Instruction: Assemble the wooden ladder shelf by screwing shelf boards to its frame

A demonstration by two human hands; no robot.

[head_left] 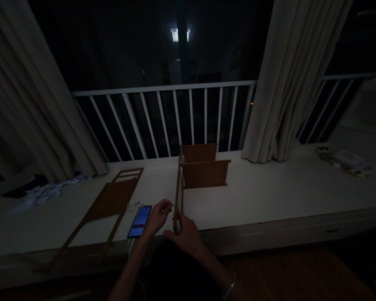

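A brown wooden frame with two panels (205,174) stands on edge on the pale ledge. Its long side rail (178,184) points toward me. My right hand (189,236) is closed around the near end of that rail, thumb reaching left. Just left of the rail, my left hand (157,216) pinches something thin and small, too dim to name, with its tip close to the wood. Beside my left wrist lies a phone (140,221) with a lit screen and a pale cable. Farther left, a second wooden frame (111,198) with one panel lies flat, its legs overhanging the ledge's front edge.
The pale ledge (250,209) runs across under a dark window with a white railing (163,88). Curtains (275,92) hang at both sides. Crumpled patterned material (47,192) lies at left, and a cloth-like bundle (347,162) at right. The room is dim.
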